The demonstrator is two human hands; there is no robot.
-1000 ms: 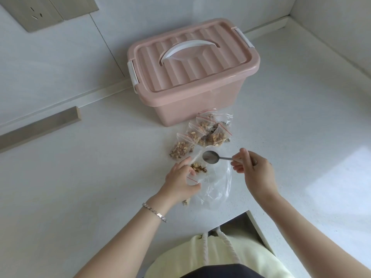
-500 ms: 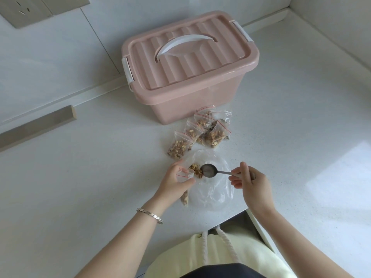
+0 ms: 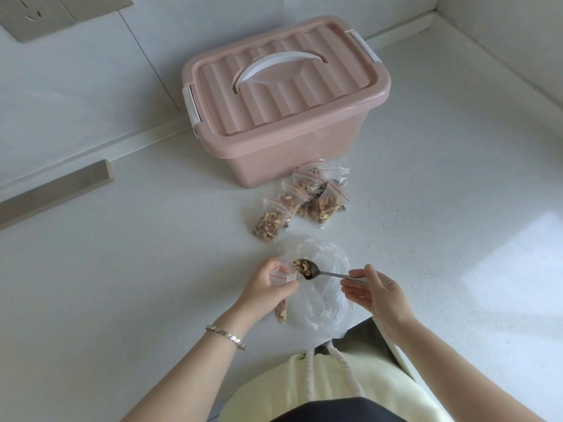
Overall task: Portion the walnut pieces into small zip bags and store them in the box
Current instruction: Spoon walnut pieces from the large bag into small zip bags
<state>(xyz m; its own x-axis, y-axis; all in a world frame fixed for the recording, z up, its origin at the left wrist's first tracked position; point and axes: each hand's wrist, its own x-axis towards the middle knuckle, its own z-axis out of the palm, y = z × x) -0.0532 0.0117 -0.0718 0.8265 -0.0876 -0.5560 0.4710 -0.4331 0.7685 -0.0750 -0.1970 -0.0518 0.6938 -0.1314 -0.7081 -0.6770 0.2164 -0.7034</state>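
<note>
My left hand (image 3: 266,286) grips a small zip bag (image 3: 281,296) by its red-striped mouth; walnut pieces show at the bag's bottom below the hand. My right hand (image 3: 373,292) pinches the handle of a metal spoon (image 3: 316,272), whose bowl carries walnut pieces and sits right at the bag's mouth. Under both lies a large clear plastic bag (image 3: 320,303). Several filled small zip bags (image 3: 301,201) lie in a pile in front of the pink storage box (image 3: 283,108), whose lid with a white handle is closed.
The box stands on a white counter (image 3: 122,284) near the back wall. The counter's front edge runs just behind my right wrist. A grey metal strip (image 3: 54,193) lies at the left, and a wall socket (image 3: 33,15) is at top left.
The spoon has gone from empty above the big bag down into it, and now holds walnut pieces at the small bag's mouth. My left hand kept holding the bag.
</note>
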